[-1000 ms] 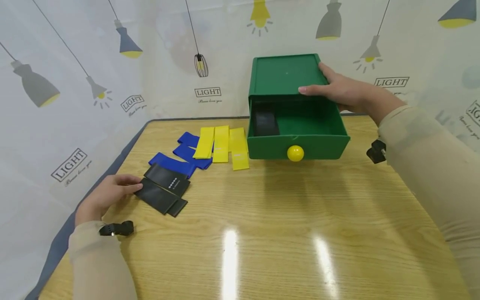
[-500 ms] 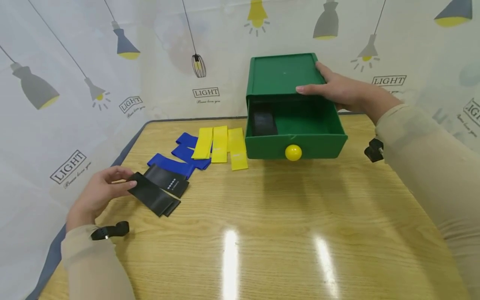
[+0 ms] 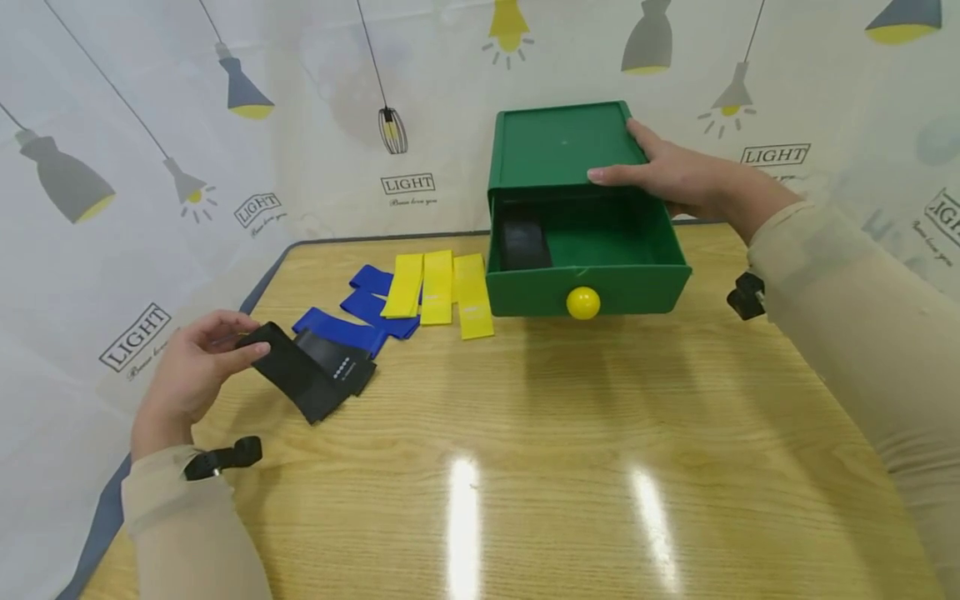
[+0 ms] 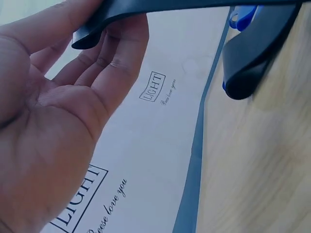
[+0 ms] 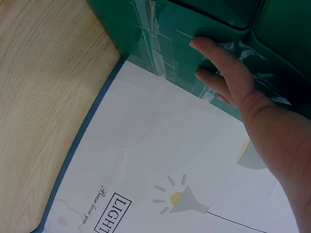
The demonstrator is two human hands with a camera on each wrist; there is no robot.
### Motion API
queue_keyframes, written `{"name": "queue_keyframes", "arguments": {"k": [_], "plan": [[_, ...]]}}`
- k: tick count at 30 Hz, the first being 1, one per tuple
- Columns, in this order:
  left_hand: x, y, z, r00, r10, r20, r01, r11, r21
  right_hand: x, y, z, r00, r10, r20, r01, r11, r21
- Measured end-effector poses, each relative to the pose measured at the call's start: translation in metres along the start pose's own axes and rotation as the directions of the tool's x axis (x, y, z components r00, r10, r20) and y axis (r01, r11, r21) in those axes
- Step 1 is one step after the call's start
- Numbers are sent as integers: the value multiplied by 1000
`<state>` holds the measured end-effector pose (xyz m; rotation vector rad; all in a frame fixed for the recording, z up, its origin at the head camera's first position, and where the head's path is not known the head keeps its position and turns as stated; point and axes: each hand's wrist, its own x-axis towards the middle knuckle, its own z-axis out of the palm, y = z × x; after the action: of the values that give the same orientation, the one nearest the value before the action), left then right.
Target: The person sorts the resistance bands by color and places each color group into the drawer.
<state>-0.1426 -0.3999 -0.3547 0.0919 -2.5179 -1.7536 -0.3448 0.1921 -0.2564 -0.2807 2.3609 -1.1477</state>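
My left hand (image 3: 187,367) pinches one end of a black resistance loop band (image 3: 292,379) between thumb and fingers, raising that end while the far end hangs near the table. In the left wrist view, the band (image 4: 194,6) runs across the top from the fingertips. Another black band (image 3: 348,362) with white print lies just behind it. My right hand (image 3: 667,175) rests on the green drawer box (image 3: 566,148), thumb on its top and straight fingers (image 5: 218,58) against its side. Its drawer (image 3: 637,292) is pulled out, with a black band (image 3: 523,242) inside at the left.
Several blue bands (image 3: 341,331) and yellow bands (image 3: 437,287) lie flat left of the drawer box. A yellow knob (image 3: 582,303) sticks out from the drawer front. The wooden table (image 3: 555,467) meets a printed cloth wall (image 3: 330,150) behind and at left.
My left hand has lifted the near end of the front black band off the table and drawn it slightly left and up. My right hand stays on the drawer box; the view shifts slightly.
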Motion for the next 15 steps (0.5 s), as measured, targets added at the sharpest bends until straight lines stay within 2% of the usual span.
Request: {"name": "queue_keyframes", "arguments": {"k": [5, 8, 12, 15], "plan": [[0, 9, 6, 999, 33, -22, -35, 995, -95, 0, 0, 0, 1000, 3, -2, -3, 1000, 7], [1, 15, 9, 997, 57, -51, -62, 994, -91, 0, 0, 0, 1000, 8, -2, -8, 1000, 7], [5, 24, 14, 989, 93, -115, -107, 986, -129, -1, 1, 0, 1000, 10, -8, -10, 1000, -1], [8, 33, 19, 980, 119, -159, -159, 950, -269, -1, 0, 0, 1000, 11, -10, -11, 1000, -2]]}}
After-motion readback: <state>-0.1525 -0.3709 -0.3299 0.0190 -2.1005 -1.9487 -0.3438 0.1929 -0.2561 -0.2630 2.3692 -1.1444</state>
